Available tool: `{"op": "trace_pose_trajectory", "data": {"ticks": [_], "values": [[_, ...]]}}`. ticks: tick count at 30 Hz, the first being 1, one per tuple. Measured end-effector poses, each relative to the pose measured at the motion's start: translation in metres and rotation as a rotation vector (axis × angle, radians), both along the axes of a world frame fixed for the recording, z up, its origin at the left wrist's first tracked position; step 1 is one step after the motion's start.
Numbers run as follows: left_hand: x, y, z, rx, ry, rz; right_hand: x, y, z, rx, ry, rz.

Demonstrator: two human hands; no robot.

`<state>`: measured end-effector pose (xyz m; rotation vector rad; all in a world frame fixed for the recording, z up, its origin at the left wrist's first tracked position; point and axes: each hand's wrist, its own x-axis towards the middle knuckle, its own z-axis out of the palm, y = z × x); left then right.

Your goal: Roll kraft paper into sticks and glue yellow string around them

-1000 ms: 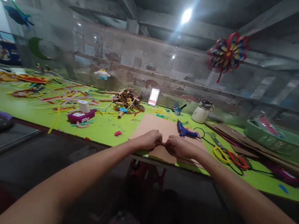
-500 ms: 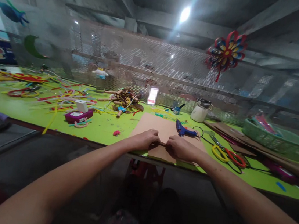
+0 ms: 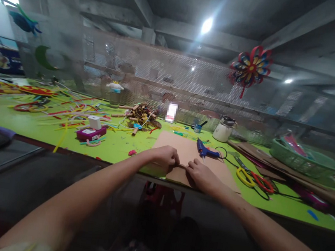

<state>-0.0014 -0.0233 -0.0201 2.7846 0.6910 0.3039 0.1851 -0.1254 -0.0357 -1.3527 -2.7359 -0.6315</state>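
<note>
A sheet of brown paper (image 3: pixel 171 140) lies at the table's front edge, its near part curled into a thin roll between my hands. My left hand (image 3: pixel 166 157) is closed, with bent fingers on the roll's left end. At the roll's right end, my right hand (image 3: pixel 200 174) grips with its fingertips; its thumb is hidden. A blue glue gun (image 3: pixel 207 150) rests on the sheet just beyond my right hand, nozzle toward the back left.
To the right lie yellow-handled scissors (image 3: pixel 245 177), red-handled scissors (image 3: pixel 262 182), cardboard strips (image 3: pixel 253 154) and a green basket (image 3: pixel 305 161). A white jar (image 3: pixel 222 131) stands behind. Leftward are a purple box (image 3: pixel 91 132), a twig pile (image 3: pixel 140 115) and scattered pipe cleaners (image 3: pixel 73 108).
My right hand's fingers have loosened and spread somewhat along the roll, and my left fingers have lifted a little. The whole view has tilted up slightly. The glue gun stays on the sheet.
</note>
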Motion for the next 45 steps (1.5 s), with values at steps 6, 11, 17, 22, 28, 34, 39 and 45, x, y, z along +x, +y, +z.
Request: {"op": "trace_pose_trajectory", "data": {"ticks": [6,11,17,22,28,34,39,45], "values": [[0.022,0.006,0.008,-0.122,0.09,0.108,0.002,0.002,-0.008,0.041,0.113,-0.02],[0.019,0.002,0.009,-0.181,0.157,0.093,0.005,0.002,-0.012,0.084,0.213,0.002],[0.017,0.004,0.009,-0.185,0.223,0.059,0.006,0.003,-0.011,0.095,0.303,0.048],[0.011,0.002,0.009,-0.174,0.165,0.015,0.009,0.012,0.004,-0.02,0.469,0.052],[0.002,-0.004,0.004,-0.234,0.021,-0.04,0.008,0.031,0.015,-0.373,0.555,0.036],[-0.005,-0.005,-0.004,-0.255,-0.099,-0.061,0.005,0.037,0.013,-0.48,0.684,0.042],[-0.008,-0.004,-0.007,-0.273,-0.126,-0.061,0.007,0.032,0.011,-0.548,0.745,0.003],[-0.006,-0.004,-0.014,-0.247,-0.135,0.003,0.01,0.029,0.008,-0.653,0.85,-0.048]]}}
